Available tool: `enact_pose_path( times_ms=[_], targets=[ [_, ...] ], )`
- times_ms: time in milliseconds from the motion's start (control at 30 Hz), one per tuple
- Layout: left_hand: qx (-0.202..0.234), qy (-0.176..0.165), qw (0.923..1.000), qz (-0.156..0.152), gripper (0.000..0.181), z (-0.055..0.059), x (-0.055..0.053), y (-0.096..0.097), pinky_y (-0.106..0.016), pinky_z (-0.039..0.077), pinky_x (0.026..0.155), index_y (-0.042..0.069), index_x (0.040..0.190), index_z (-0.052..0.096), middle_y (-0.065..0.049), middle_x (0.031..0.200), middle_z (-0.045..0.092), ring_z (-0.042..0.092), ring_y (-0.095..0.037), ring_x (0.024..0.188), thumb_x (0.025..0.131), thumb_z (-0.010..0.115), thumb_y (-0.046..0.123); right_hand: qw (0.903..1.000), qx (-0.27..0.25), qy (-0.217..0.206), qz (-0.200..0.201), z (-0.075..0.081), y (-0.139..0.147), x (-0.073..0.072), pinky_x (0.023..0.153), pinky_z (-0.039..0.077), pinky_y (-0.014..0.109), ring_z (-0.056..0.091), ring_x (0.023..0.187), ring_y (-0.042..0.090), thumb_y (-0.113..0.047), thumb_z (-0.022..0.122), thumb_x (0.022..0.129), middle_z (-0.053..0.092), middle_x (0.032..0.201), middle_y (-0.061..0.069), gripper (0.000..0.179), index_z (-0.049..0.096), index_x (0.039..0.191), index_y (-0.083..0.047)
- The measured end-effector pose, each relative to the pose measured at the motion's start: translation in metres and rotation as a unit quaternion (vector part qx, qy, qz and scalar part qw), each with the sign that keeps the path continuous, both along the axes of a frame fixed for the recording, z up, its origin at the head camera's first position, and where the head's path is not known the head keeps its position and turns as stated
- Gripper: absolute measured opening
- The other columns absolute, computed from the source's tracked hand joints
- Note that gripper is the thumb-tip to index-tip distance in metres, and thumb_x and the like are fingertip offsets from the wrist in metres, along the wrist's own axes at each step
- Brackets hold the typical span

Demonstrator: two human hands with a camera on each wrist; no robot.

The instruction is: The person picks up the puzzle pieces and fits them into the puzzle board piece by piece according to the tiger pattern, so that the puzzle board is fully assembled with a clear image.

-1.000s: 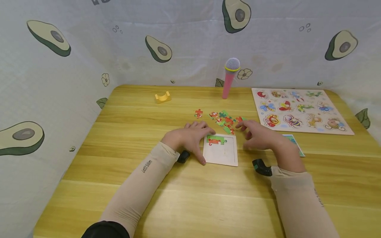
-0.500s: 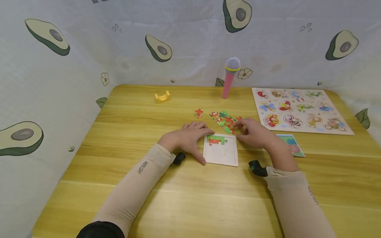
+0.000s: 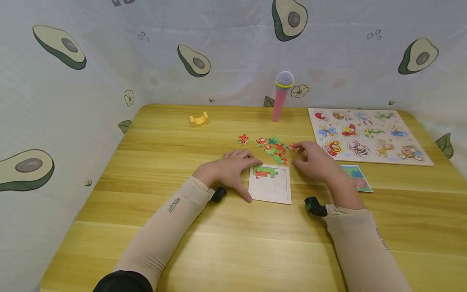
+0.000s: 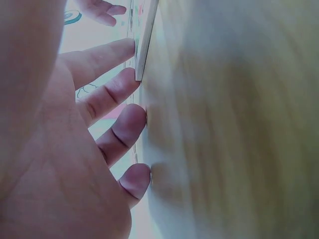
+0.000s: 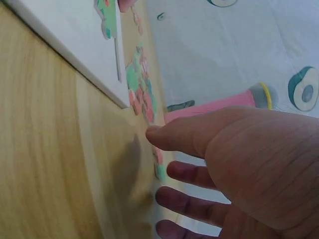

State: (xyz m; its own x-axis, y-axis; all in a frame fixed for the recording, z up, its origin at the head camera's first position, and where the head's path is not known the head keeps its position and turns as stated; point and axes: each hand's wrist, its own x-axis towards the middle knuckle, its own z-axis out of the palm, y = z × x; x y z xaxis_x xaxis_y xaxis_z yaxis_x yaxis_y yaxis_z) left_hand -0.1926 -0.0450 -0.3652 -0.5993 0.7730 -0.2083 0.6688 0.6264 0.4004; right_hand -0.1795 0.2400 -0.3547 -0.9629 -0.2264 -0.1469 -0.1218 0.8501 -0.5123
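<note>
A small white puzzle tray (image 3: pixel 270 190) lies on the table, with a few joined green and orange puzzle pieces (image 3: pixel 265 172) along its upper left. My left hand (image 3: pixel 230 170) rests at the tray's left side with fingers spread, thumb by the near corner and index finger by the far one; the left wrist view shows fingertips right at its edge. A heap of loose puzzle pieces (image 3: pixel 278 152) lies just beyond the tray. At the heap's right end, the fingertips of my right hand (image 3: pixel 314 162) reach a red puzzle piece (image 3: pixel 292 146), thumb apart from the fingers.
A picture card (image 3: pixel 359 178) lies partly behind my right wrist. Farther right is a wooden insect puzzle board (image 3: pixel 368 136). A pink toy microphone (image 3: pixel 280 103) stands at the back, and a yellow arch block (image 3: pixel 199 119) back left. One single puzzle piece (image 3: pixel 243 139) lies left of the heap.
My right hand has moved left to the heap, then slightly away from me along its right end, uncovering more of the picture card. My left hand stays by the tray.
</note>
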Motion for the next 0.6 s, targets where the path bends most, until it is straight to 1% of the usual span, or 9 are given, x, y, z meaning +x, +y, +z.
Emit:
enact_pose_path(
  times_ms=[100,300,500,600],
  targets=[
    [-0.001,-0.003,1.0,0.003,0.11,-0.0001,-0.0003,-0.0003,-0.04,0.028,0.101,0.027,0.153,0.042,0.007,0.137,0.04,0.033,-0.015,0.122,0.062,0.086,0.069,0.9999,0.012,0.011,0.0,-0.0017,0.0,-0.002,0.094,0.041,0.056,0.046,0.107,0.04,-0.018,0.061,0.101,0.043,0.135,0.028,0.051,0.046,0.144,0.003],
    [0.002,-0.008,1.0,0.005,0.109,0.0015,-0.0001,-0.0003,-0.042,0.027,0.102,0.028,0.153,0.042,0.008,0.136,0.04,0.033,-0.015,0.122,0.062,0.087,0.068,0.9992,0.026,0.03,-0.003,-0.0059,0.0009,-0.004,0.106,0.03,0.063,0.039,0.125,0.048,-0.021,0.062,0.1,0.038,0.142,0.032,0.056,0.042,0.146,0.004],
    [0.003,-0.011,0.9999,0.003,0.11,0.0003,-0.0007,-0.0007,-0.042,0.027,0.102,0.027,0.153,0.042,0.007,0.136,0.04,0.033,-0.017,0.122,0.061,0.086,0.069,0.9989,0.04,0.02,-0.015,-0.0076,0.0021,-0.0041,0.109,0.024,0.065,0.03,0.134,0.053,-0.022,0.061,0.101,0.033,0.147,0.033,0.056,0.041,0.146,0.004],
    [0.003,-0.012,0.9999,0.004,0.11,0.0002,-0.0009,-0.0006,-0.042,0.027,0.104,0.027,0.153,0.041,0.007,0.137,0.039,0.033,-0.017,0.123,0.062,0.086,0.069,0.9988,0.044,0.013,-0.019,-0.0077,0.0014,-0.0047,0.11,0.022,0.065,0.028,0.136,0.054,-0.022,0.061,0.101,0.033,0.149,0.033,0.057,0.041,0.147,0.004]
  ],
)
